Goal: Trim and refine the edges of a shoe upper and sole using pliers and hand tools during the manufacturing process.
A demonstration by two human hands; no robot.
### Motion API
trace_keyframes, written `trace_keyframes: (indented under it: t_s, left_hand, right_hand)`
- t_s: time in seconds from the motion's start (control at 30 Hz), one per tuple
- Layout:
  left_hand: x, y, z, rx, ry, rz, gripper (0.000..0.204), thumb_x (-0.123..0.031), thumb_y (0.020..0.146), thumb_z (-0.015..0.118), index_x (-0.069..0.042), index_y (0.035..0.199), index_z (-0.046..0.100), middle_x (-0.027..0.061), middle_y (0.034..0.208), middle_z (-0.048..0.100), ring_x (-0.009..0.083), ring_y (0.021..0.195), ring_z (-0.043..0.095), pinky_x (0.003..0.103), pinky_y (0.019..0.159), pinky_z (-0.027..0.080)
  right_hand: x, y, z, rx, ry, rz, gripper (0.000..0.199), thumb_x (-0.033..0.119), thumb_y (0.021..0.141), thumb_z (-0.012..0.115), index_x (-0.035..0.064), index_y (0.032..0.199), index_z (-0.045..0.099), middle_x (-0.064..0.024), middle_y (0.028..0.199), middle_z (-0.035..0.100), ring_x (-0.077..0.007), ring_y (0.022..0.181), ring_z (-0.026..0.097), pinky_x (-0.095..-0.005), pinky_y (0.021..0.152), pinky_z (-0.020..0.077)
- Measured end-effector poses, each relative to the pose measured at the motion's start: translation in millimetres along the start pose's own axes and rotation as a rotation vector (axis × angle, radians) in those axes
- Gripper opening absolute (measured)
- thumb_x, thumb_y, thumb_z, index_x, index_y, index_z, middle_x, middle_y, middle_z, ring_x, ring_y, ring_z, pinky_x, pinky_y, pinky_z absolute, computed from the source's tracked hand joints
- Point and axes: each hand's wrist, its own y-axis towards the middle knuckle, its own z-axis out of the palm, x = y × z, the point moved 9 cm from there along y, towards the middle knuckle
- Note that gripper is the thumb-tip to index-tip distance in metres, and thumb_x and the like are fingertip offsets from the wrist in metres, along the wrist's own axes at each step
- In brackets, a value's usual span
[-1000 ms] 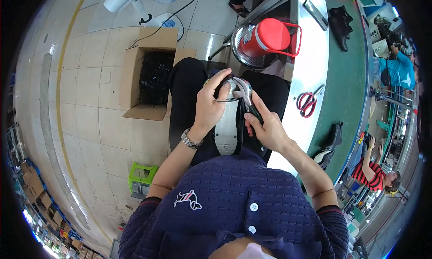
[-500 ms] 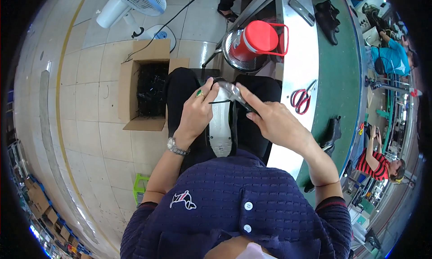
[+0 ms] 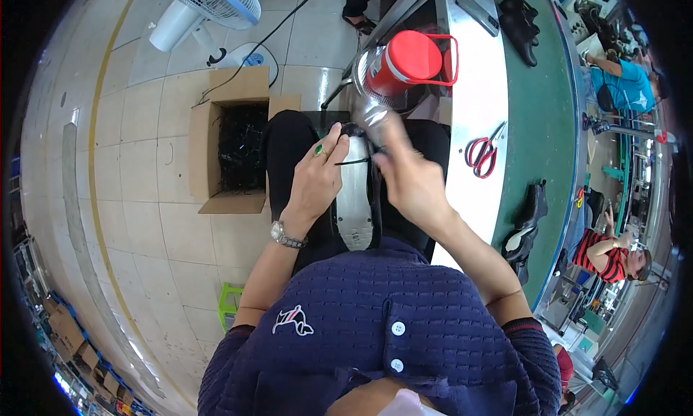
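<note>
A dark shoe [image 3: 354, 199], sole side up with a pale grey insole showing, lies between my thighs with its toe away from me. My left hand [image 3: 315, 176] is closed on the toe end, its thumb and fingers pinching the dark upper. In my right hand [image 3: 413, 178] is a shiny metal tool that looks like lasting pliers [image 3: 375, 115]. Its head is smeared by motion and rises just beyond the right of the toe. A thin black strip crosses the insole near the toe.
To my left stands an open cardboard box [image 3: 200, 156] with black scraps. On the right, a white ledge [image 3: 473, 232] bears red-handled scissors [image 3: 482, 154] and a phone [image 3: 477, 13]. A red jug [image 3: 413, 58] sits ahead. Beyond the ledge, a green belt [image 3: 534, 127] carries black shoes.
My right hand has swung the tool up and away from the toe, turning at the wrist. My left hand and the shoe have stayed in place. Another shoe shows more fully on the belt.
</note>
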Motion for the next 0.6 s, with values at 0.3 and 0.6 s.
trace_keyframes:
  t_s: [0.3,0.6]
  left_hand:
    - [-0.6,0.5,-8.5,-0.070,-0.061,0.007,0.033,0.006,0.080,0.056,-0.001,0.113,0.057,0.0158,0.120,0.062,0.0312,0.096,0.065,0.036,0.080,0.054]
    - [3.3,10.4,-9.1,-0.024,-0.126,-0.165,0.047,0.007,0.082,0.053,-0.009,0.127,0.056,0.0126,0.112,0.066,0.0281,0.097,0.066,0.033,0.081,0.052]
  right_hand:
    - [4.1,4.8,4.3,0.153,0.005,0.029,0.068,0.011,0.089,0.056,0.0167,0.148,0.024,-0.0192,0.073,0.064,-0.0346,0.059,0.064,-0.0445,0.053,0.0517]
    - [-79.6,-81.6,-14.8,0.057,0.283,0.565,0.062,0.012,0.092,0.056,0.0147,0.147,0.028,-0.0203,0.086,0.067,-0.0355,0.069,0.067,-0.0423,0.064,0.0531]
